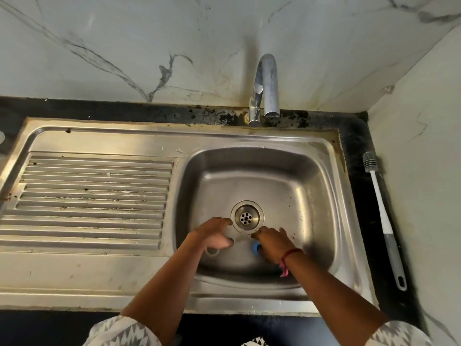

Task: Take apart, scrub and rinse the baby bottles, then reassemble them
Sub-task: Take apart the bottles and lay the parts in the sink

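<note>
Low in the sink [324, 171] beside the drain [247, 217], the left hand [214, 233] curls round a clear baby bottle [229, 233] while the right hand [273, 242] grips its blue collar [255, 246] (mostly hidden), so a wet twist could slip and drop the parts.

Sink [249, 143]: dull silver steel, brown staining along the rim. Drainboard [94, 186] at 9 o'clock: ribbed stripes. Wall [124, 46] at 12 o'clock: white marble, grey veining. Counter [359, 136]: black, mottled. Tap [268, 78]: chrome. Brush [379, 201] at 3 o'clock: white handle, grey grip and bristles. Your right hand [273, 242] grips a blue part [255, 246]. That wrist carries a red thread [291, 252] with a pink tassel [284, 269]. Your sleeves [119, 332] at 6 o'clock: white, grey zigzags.
</note>
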Demonstrator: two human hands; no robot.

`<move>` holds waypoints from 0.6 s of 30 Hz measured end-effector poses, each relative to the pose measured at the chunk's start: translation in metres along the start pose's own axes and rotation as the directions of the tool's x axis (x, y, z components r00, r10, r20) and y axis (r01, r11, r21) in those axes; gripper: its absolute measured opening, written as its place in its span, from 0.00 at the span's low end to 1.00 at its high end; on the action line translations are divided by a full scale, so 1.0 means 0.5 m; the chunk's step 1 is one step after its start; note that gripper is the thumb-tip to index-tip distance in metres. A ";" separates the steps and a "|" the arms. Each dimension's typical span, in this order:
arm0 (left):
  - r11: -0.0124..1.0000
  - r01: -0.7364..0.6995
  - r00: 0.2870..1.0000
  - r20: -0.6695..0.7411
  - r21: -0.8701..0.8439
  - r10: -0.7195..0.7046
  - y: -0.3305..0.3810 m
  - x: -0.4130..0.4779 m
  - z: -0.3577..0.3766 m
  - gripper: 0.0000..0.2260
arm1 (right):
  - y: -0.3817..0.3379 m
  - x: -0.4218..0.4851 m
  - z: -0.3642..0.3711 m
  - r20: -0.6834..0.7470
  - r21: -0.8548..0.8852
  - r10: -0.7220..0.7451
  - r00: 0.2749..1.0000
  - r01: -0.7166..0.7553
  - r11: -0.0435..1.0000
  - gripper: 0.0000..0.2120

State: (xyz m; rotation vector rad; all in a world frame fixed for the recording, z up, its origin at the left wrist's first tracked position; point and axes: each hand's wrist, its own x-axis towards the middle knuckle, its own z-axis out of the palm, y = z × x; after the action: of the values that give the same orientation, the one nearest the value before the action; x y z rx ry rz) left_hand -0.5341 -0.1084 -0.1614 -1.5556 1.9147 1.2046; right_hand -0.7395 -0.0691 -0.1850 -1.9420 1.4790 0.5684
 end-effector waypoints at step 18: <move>0.963 -0.056 0.990 0.143 0.264 0.018 0.088 0.056 0.103 0.16 | -0.009 -0.005 0.033 0.085 -0.170 -0.048 0.995 0.062 0.984 0.13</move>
State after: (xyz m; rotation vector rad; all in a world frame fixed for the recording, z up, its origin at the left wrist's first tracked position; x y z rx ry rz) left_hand -0.5943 -0.0829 -0.1945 -1.2674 1.9305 0.9915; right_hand -0.7353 -0.0552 -0.1942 -2.0592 1.3604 0.7620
